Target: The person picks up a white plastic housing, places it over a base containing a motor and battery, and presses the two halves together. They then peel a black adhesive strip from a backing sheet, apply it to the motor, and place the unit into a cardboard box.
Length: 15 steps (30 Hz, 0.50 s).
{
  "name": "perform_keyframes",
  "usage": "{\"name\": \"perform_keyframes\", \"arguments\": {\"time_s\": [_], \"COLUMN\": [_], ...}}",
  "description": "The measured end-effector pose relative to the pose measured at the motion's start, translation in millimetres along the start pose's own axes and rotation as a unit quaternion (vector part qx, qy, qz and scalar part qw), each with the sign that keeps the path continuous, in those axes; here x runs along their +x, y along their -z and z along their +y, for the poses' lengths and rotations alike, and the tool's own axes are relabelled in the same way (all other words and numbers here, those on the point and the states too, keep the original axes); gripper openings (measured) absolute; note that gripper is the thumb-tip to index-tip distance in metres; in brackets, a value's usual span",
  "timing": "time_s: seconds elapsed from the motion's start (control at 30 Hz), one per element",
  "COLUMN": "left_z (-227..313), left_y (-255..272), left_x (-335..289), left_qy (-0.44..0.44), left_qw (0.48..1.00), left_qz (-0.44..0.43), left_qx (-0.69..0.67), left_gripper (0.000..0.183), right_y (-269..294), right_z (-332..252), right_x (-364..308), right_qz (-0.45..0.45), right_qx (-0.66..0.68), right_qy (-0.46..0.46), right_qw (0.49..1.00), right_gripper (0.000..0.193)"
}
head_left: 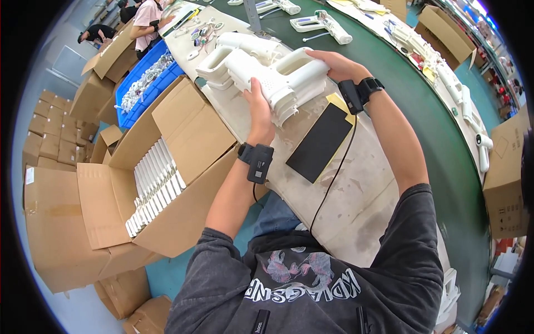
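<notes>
Over the pale worktop, both hands are on a stack of white plastic gun-shaped housings (261,75) with looped handles. My left hand (260,114) presses against the near left side, thumb up along the shell. At the handle end on the right, my right hand (342,67) is closed round it, fingers partly hidden behind the plastic. More white housings (245,43) lie just behind, partly covered by the front one. A black rectangular pad (320,143) on a yellow sheet lies below my right hand.
On the left stands an open carton (192,214) holding rows of white housings. Behind it is a blue bin (125,117) of small parts. A green conveyor belt (423,145) curves along the right, with a white assembly (322,26) on it. Loose small parts (206,33) lie beyond the stack; people stand far left.
</notes>
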<state>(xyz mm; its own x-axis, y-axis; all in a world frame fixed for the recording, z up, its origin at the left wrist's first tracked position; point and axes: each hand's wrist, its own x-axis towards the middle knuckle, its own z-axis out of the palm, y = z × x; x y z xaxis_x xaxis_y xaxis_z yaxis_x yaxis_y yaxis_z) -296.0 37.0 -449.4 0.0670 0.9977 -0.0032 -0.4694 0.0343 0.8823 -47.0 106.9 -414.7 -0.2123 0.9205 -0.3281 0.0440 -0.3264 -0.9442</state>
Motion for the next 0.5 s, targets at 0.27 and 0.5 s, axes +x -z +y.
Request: {"name": "perform_keyframes", "arguments": {"time_s": [0.27, 0.5], "left_z": [7.5, -0.2], "left_y": [-7.3, 18.4], "left_x": [-10.0, -2.3], "left_qy": [-0.032, -0.032], "left_qw": [0.997, 0.999], "left_qz": [0.044, -0.020], "left_qx": [0.047, 0.015], "left_gripper": [0.077, 0.081], "right_y": [0.9, -15.4], "right_z": [14.8, 1.4], "right_x": [-2.8, -27.2], "right_qz": [0.062, -0.039], "right_qx": [-0.147, 0.038], "right_qy": [0.121, -0.009], "right_qw": [0.980, 0.998], "right_gripper": [0.063, 0.068]}}
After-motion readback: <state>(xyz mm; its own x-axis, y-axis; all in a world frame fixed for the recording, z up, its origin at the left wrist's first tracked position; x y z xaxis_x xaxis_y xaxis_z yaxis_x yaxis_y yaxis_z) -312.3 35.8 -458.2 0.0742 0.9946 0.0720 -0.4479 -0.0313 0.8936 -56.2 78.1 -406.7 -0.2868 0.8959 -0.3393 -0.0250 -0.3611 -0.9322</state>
